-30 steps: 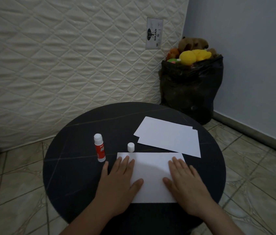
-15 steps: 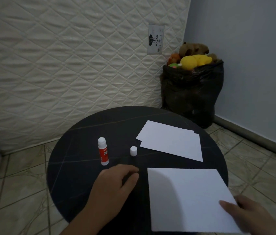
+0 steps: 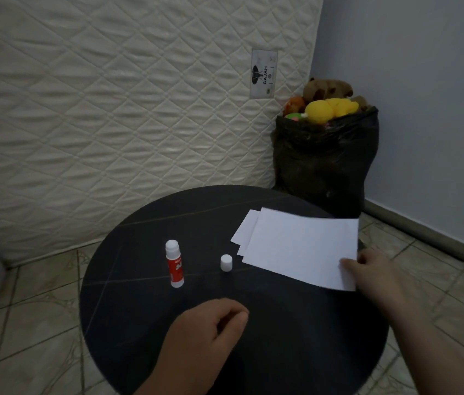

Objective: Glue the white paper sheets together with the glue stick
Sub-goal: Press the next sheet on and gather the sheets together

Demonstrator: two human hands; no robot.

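Note:
A white paper sheet (image 3: pixel 299 246) is pinched at its near right corner by my right hand (image 3: pixel 373 273), and it lies over the stack of white sheets (image 3: pixel 243 233) at the right of the round black table (image 3: pixel 139 323). Only the stack's left corners show. The red and white glue stick (image 3: pixel 174 263) stands upright at the table's left middle, uncapped. Its small white cap (image 3: pixel 226 262) stands to its right. My left hand (image 3: pixel 205 334) rests near the table's front with fingers curled, holding nothing.
A quilted white mattress (image 3: pixel 111 109) leans against the wall behind the table. A black bag (image 3: pixel 324 161) stuffed with soft toys stands in the corner behind the table's right side. Tiled floor surrounds the table.
My right hand lifted the sheet from the table's front and carried it away onto the stack at the right. My left hand came off the sheet and curled shut near the front.

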